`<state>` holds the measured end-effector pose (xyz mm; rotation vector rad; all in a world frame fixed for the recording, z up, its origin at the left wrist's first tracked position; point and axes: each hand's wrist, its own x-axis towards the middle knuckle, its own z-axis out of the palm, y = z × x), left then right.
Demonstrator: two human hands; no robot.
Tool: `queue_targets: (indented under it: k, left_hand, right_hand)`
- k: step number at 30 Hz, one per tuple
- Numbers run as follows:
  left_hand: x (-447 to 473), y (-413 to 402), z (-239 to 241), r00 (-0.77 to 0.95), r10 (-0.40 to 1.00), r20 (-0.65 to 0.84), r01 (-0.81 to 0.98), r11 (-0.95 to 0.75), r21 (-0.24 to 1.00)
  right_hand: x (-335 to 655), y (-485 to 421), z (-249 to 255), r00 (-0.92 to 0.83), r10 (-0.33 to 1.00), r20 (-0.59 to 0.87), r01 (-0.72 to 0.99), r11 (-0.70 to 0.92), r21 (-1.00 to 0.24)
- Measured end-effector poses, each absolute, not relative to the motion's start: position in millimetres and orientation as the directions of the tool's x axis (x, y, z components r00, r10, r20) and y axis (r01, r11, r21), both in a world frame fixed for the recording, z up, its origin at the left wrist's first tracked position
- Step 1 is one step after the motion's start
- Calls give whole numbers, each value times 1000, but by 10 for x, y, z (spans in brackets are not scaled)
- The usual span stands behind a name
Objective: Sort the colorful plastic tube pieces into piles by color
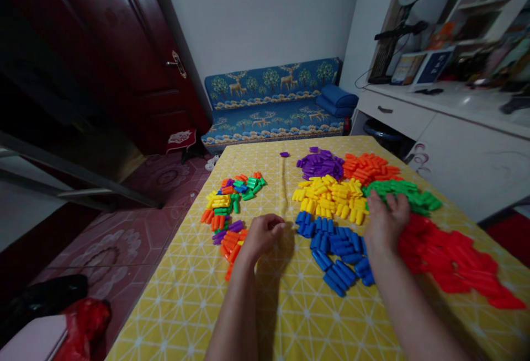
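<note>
On a table under a yellow patterned cloth (281, 306) lie small plastic pegs sorted by colour. My left hand (263, 234) rests on the cloth with its fingers curled in, just right of a mixed pile of pegs (227, 206); what it holds, if anything, is hidden. My right hand (385, 223) lies flat with fingers spread, between the blue pile (335, 250), the red pile (451, 264) and the green pile (403, 191). Beyond lie a yellow pile (331, 195), a purple pile (319, 163) and an orange pile (368, 166).
One purple peg (284, 154) lies alone near the far edge. A blue patterned sofa (273, 104) stands behind the table, a dark red door (136, 57) at left, white cabinets (455, 140) at right. A red bag (83, 319) sits on the floor at lower left.
</note>
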<state>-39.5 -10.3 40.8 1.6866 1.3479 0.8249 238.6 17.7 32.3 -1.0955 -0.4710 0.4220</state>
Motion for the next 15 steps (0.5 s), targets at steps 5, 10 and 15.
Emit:
queue_targets:
  k: [5, 10, 15]
  left_hand:
    - [-423, -59, 415, 96, 990, 101, 524, -137, 841]
    - [-527, -19, 405, -90, 980, 176, 529, -103, 843]
    - [-656, 145, 489, -155, 954, 258, 627, -106, 771]
  right_hand:
    - [1275, -182, 328, 470, 857, 212, -187, 332, -925]
    - [599, -352, 12, 167, 977, 130, -180, 159, -971]
    - [646, -281, -151, 193, 977, 96, -169, 129, -977]
